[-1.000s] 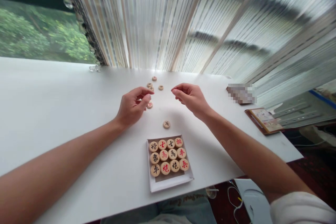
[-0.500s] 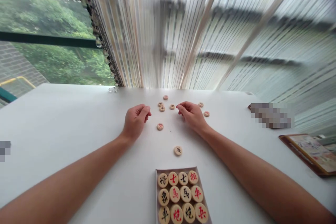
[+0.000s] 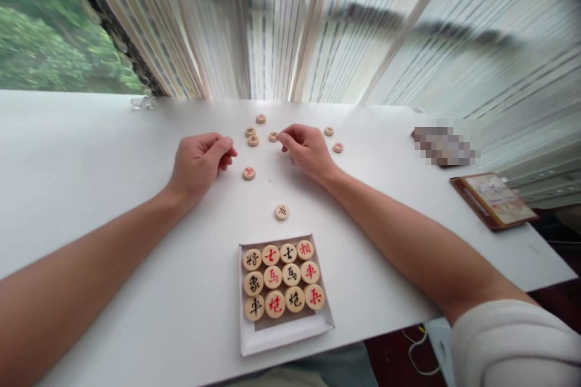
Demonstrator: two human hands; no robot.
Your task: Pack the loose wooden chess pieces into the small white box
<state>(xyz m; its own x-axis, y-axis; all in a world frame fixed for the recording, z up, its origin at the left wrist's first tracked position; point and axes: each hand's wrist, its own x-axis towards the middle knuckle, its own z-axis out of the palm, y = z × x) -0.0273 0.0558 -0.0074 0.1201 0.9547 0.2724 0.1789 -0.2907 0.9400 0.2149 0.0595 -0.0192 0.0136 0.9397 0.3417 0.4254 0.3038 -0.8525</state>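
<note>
A white table [image 3: 104, 133] has a small box [image 3: 295, 334] on it, close to the near edge. Twelve round pieces [image 3: 273, 277] sit in the box in three rows of four, some with red marks and some with black. More pieces lie loose on the table. A black-marked piece [image 3: 282, 212] is just past the box's far side. A red-marked piece [image 3: 249, 173] is near the left hand [image 3: 206, 157]. That hand is curled up, with its thumb against its bent fingers, and I cannot tell if something is inside. The right hand [image 3: 302, 148] has its thumb and pointing finger close together, right by a small piece [image 3: 273, 136]. I cannot tell if they touch it or pinch it. Between the hands and the far edge, two pieces [image 3: 253, 141] sit side by side and seem to touch. One more piece [image 3: 260, 118] is closer to the far edge. Two others [image 3: 338, 148] lie past the right hand, toward the right edge. A flat brown book [image 3: 494, 199] is by the right edge, and a blurred-out thing [image 3: 445, 145] is nearer the far right corner. A stripy curtain [image 3: 272, 30] hangs along the far edge.
</note>
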